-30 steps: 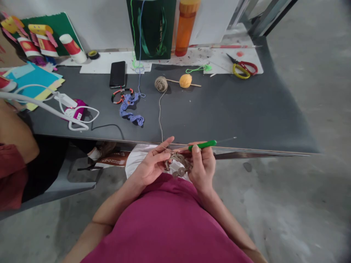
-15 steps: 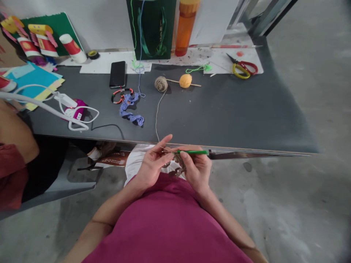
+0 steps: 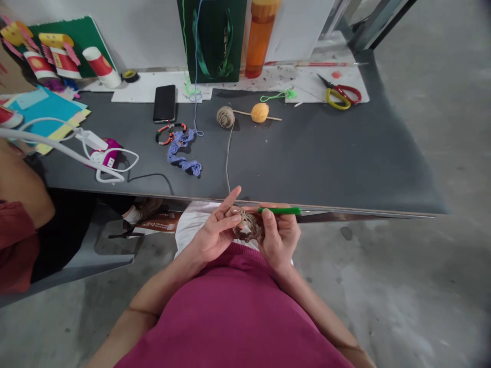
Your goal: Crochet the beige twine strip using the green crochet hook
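My right hand (image 3: 282, 236) grips a crochet hook by its green handle (image 3: 282, 210), which points left toward my other hand. Between thumb and fingers, my left hand (image 3: 215, 231) pinches a brown crocheted piece (image 3: 249, 227), its index finger raised. The piece hangs between both hands, just off the table's front edge. From the left hand a thin strand of yarn (image 3: 227, 158) runs up to a grey-brown yarn ball (image 3: 225, 117) on the table. Beside that ball is a yellow yarn ball (image 3: 260, 113) with a wooden stick through it.
On the table (image 3: 326, 158) lie a blue crocheted strip (image 3: 184, 166), a beaded bracelet (image 3: 164, 135), a phone (image 3: 164, 104) and scissors (image 3: 340, 97). A green bag (image 3: 215, 46) and orange bottle (image 3: 260, 43) stand behind. A power strip (image 3: 105, 156) and a person's arm (image 3: 23, 179) are at left.
My right hand has shifted slightly right with the hook. More of the brown piece shows between my hands, and the yarn strand has swung right and straightened.
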The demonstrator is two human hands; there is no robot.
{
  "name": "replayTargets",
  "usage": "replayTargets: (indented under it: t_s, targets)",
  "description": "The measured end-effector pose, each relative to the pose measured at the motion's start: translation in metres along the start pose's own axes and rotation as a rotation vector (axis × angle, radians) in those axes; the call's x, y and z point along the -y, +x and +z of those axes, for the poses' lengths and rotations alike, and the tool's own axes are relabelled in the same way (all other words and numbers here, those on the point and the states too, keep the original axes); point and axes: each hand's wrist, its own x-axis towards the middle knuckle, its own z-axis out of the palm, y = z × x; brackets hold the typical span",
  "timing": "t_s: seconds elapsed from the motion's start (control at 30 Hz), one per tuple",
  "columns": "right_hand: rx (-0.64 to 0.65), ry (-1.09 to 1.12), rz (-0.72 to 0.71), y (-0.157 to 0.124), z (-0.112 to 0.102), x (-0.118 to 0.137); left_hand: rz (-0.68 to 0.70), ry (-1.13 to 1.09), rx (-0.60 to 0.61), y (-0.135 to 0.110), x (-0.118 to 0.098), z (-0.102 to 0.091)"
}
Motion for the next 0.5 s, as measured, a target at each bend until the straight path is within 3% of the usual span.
replayTargets:
  t_s: [0.33, 0.5]
  targets:
    - [0.08, 0.092, 0.08, 0.0006, -0.0058, -0.0034, -0.047, -0.055, 0.089, 0.0013, -0.002, 0.0002]
    - [0.104, 0.158, 0.136, 0.007, -0.0062, -0.0013, -0.08, -0.051, 0.073, 0.0018, -0.0034, -0.0015]
